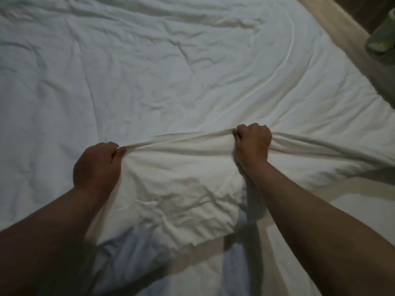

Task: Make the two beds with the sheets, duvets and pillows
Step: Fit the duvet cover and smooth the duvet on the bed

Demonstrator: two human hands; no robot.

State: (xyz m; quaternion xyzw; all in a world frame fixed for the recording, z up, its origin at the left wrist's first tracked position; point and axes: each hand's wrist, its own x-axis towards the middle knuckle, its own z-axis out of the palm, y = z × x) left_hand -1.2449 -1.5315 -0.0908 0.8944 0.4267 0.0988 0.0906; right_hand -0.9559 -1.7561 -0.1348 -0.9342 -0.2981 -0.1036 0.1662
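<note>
The left hand [97, 165] and right hand [252, 144] each pinch a raised fold of the crumpled white cotton sheet [171, 82], which covers the bed; the fold between them is drawn taut (probably to shift or smooth the fabric).

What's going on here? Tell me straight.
A person is making a bed. The left hand pinches a fold of the white sheet, and the right hand grips a bunch of the same fold, so the cloth is stretched tight between them. The rest lies wrinkled over the bed. No pillow is in view.
</note>
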